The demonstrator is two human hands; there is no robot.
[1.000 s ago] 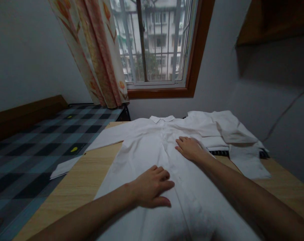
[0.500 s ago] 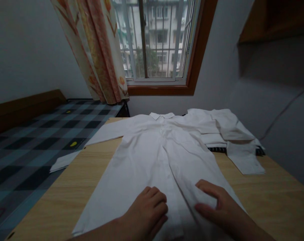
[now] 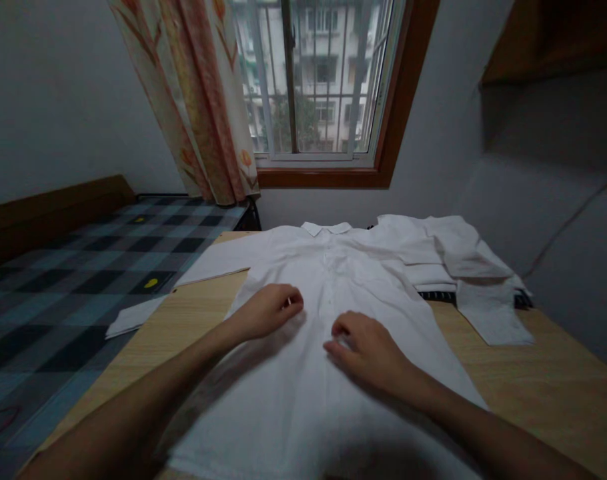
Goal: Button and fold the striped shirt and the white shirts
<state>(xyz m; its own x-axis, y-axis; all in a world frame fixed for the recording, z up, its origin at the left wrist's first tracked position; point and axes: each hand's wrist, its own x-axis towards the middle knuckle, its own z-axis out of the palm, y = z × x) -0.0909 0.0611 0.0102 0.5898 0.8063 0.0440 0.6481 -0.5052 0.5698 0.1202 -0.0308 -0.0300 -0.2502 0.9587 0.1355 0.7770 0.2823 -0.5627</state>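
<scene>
A white button-up shirt (image 3: 328, 407) lies front up on the wooden table, its collar (image 3: 326, 229) at the far side and its button placket running toward me. Over the shirt's left half hovers my left hand (image 3: 271, 310), fingers loosely curled, a small gap between thumb and fingers, nothing in it. My right hand (image 3: 366, 350) is just right of the placket, nearer to me. Its thumb and index finger are apart and hold nothing. Whether its fingertips touch the cloth I cannot tell. The left sleeve (image 3: 216, 259) stretches across the table, its cuff (image 3: 133, 317) past the edge.
At the back right, folded white clothes (image 3: 428, 277) lie under the shirt's other sleeve (image 3: 493, 307) on something black. A bed (image 3: 108, 267) with a checked cover adjoins the table (image 3: 528, 373) on the left. Behind are a window (image 3: 316, 87) and a flowered curtain (image 3: 198, 100).
Both hands have moved forward up the shirt from its near part, the right one also leftward. The fold beside the placket has flattened and the two front edges now lie together.
</scene>
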